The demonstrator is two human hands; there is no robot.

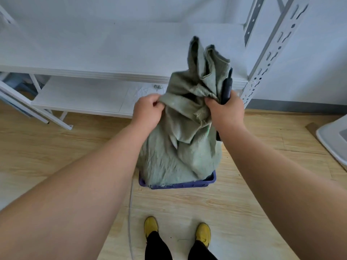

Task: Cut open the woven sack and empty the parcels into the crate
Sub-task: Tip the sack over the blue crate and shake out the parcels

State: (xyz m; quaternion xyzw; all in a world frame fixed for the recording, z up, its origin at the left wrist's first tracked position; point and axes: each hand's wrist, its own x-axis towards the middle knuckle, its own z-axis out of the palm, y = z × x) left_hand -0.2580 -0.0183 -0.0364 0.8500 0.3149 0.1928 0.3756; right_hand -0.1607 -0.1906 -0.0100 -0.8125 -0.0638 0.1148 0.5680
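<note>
A grey-green woven sack [176, 151] hangs upside-down over a blue crate [180, 184] on the floor, its lower part resting inside the crate and hiding what lies in it. My left hand [147, 113] grips a fold of the sack at its upper left. My right hand [225, 111] grips the sack's upper right and also holds a black cutter [226, 87] pointing upward. Loose sack corners [206, 59] stick up above both hands. No parcels are visible.
A white metal shelf unit [112, 72] stands right behind the crate, with a slotted upright [266, 59] at the right. A white bin edge [334, 139] sits at far right. Wooden floor surrounds the crate; my yellow shoes [202, 233] stand just in front of it.
</note>
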